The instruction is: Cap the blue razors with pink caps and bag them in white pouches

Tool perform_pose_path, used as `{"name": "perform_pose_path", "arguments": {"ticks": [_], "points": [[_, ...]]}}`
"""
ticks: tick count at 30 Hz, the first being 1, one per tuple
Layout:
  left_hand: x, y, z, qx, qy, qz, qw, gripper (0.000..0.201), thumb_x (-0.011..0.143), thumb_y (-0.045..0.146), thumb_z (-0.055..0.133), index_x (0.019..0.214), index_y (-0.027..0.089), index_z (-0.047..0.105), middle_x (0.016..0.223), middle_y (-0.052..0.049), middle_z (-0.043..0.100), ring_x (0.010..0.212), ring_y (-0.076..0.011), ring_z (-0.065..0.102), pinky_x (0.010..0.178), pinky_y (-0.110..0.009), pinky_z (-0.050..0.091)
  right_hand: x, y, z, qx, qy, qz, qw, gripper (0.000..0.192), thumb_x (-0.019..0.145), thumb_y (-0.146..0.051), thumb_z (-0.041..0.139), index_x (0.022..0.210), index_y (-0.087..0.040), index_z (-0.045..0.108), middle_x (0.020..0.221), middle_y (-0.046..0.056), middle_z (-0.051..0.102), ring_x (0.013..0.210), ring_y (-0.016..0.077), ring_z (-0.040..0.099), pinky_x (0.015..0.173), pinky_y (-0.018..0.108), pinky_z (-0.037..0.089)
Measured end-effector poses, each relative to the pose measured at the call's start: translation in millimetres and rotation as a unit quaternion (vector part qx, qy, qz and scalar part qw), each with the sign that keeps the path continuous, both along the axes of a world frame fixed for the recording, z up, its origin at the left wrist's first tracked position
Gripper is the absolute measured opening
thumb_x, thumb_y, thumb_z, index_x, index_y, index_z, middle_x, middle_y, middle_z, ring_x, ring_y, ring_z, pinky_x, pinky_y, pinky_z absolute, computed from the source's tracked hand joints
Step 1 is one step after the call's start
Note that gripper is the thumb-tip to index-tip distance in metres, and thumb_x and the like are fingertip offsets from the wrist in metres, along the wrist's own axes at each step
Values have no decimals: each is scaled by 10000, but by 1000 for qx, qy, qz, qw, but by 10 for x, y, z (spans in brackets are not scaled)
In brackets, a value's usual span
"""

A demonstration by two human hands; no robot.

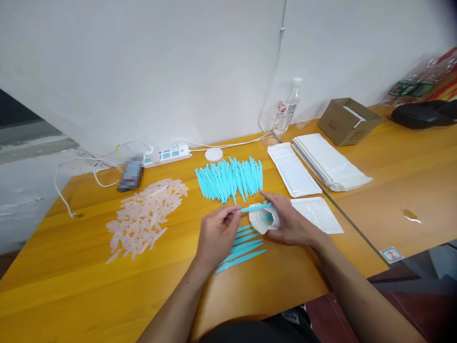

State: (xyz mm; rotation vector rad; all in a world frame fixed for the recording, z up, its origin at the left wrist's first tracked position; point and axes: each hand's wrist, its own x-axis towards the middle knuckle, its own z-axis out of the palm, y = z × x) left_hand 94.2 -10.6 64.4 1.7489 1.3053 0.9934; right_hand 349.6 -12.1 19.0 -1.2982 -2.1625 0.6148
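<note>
At a wooden table (89, 281), the left hand (216, 236) pinches a turquoise plastic stick (255, 207) by its end, feeding it level into a small white bag (264, 220) gripped by the right hand (289, 221), best kept mouth-open and steady.

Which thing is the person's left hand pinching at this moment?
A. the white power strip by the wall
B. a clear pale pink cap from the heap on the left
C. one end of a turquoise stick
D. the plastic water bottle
C: the left hand pinches the near end of a turquoise stick, whose far end reaches the small white bag held in the right hand, well apart from the pink caps.
</note>
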Motion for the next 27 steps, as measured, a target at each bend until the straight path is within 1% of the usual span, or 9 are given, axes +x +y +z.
{"name": "perform_pose_path", "arguments": {"ticks": [3,6,8,10,12,15,21,24,27], "points": [[-208,-28,23,-11,13,47,999,209,916,344,647,958,181,771,791,-24,750,662,-147,642,630,-251,503,13,1,-4,-4,0,-5,1000,1021,685,-192,722,1570,-265,218,1400,141,499,1296,346,481,1096,544,392],[-91,-26,-71,-11,40,16,999,207,936,323,620,963,184,771,810,-26,755,667,-152,645,636,-259,502,-25,1,13,-11,-2,2,1000,1009,687,-199,719,1570,-261,233,1358,142,527,1252,350,511,1066,548,416],[152,4,-148,9,50,-63,997,224,974,278,560,982,199,769,904,-39,770,756,-159,675,725,-274,522,-64,4,28,-2,-1,12,1000,997,695,-202,713,1569,-263,237,1344,145,536,1231,353,523,1047,550,428],[351,54,-196,52,108,-196,973,266,979,220,530,856,210,766,863,-41,761,809,-175,676,794,-297,518,-90,11,33,12,-1,21,1000,982,705,-221,717,1564,-265,244,1359,151,532,1246,364,514,1046,557,426],[385,104,-212,97,133,-238,957,251,986,226,525,931,228,769,951,-52,765,929,-196,676,896,-329,502,-91,23,22,16,-4,18,1000,971,712,-229,720,1561,-269,250,1369,151,529,1260,366,505,1050,560,422],[192,164,-226,66,159,-158,972,244,990,275,542,1103,256,758,1065,-55,756,981,-193,676,889,-316,503,-70,42,-18,7,-11,6,1000,974,703,-200,708,1561,-263,251,1374,149,524,1254,356,506,1054,555,421],[55,219,-272,38,327,-169,929,146,892,232,649,889,268,791,943,-40,750,938,-233,682,776,-321,501,-80,51,-73,18,-21,0,1000,958,696,-192,698,1554,-242,274,1338,144,542,1209,347,517,1035,543,422],[-58,210,-166,51,264,-130,954,133,910,213,625,878,242,750,925,-36,741,919,-215,674,813,-331,513,-83,40,-76,15,-15,-7,1000,977,688,-199,705,1561,-239,267,1318,142,552,1200,348,518,1037,542,416],[-337,169,29,50,92,-12,994,249,948,289,612,1188,253,668,964,-23,719,821,-156,681,798,-302,548,-83,34,-75,7,-10,-6,1000,989,673,-186,704,1562,-241,273,1330,135,549,1211,344,513,1054,536,406]]}}
